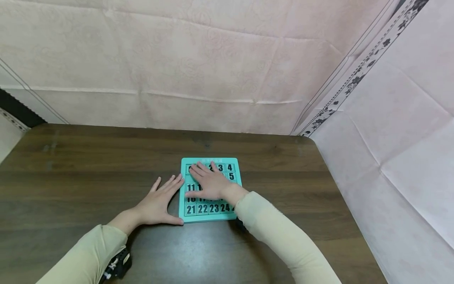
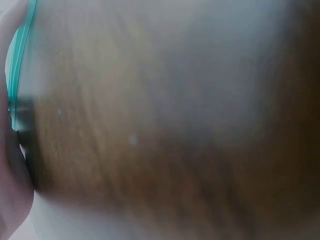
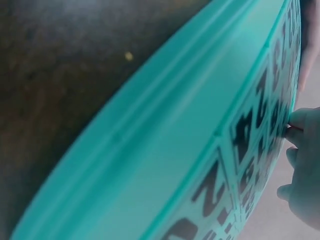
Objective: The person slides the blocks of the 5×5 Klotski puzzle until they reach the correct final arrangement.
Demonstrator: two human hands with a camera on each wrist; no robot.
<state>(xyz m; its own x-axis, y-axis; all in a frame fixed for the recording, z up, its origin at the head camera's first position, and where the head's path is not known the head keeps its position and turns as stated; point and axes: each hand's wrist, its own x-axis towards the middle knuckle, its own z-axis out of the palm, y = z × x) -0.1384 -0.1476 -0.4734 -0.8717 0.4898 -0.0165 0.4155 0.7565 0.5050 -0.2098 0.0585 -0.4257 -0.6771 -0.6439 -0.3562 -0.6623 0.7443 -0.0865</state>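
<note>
My outspread right hand point(image 1: 211, 185) lies on the smooth rectangular board point(image 1: 208, 209). My straight-fingered left hand point(image 1: 157, 205) touches its left edge.

A rectangular turquoise board point(image 1: 209, 218) with black-numbered tiles point(image 1: 214, 207) lies flat, near six o'clock in the head view.

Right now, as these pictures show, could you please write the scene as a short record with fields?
Main object: turquoise number board, lying on the table
Surface: brown wood-grain table
Left grip: bare hand, fingers spread, at the board's left side, thumb by the near left corner
Right grip: bare hand, fingers spread over the board, covering several numbers
Readable numbers: include 4, 5, 11, 21, 22, 23
Background: pale creased covering behind the table
</note>
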